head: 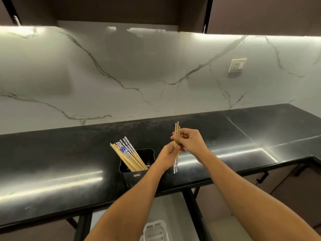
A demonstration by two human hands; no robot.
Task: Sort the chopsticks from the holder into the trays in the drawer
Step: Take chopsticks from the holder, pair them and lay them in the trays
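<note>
Left grip (169, 154) and right grip (192, 141) pinch slim chopsticks (177, 130) upright, bare wood tips up, blue-white patterned ends down, just right of the boxy black holder (139, 175) on the glossy surface (52, 164).

Black stone-look countertop (52, 181): polished, glossy, reflecting light in streaks
White grey-veined marble-look wall panel (156, 75): smooth, soft sheen
Pale slender chopsticks (132, 158): bare matt wood, tops with printed blue-and-white pattern
Black square chopstick holder (129, 176): smooth plastic, dull
White slotted tray (154, 230): smooth plastic, semi-matt
</note>
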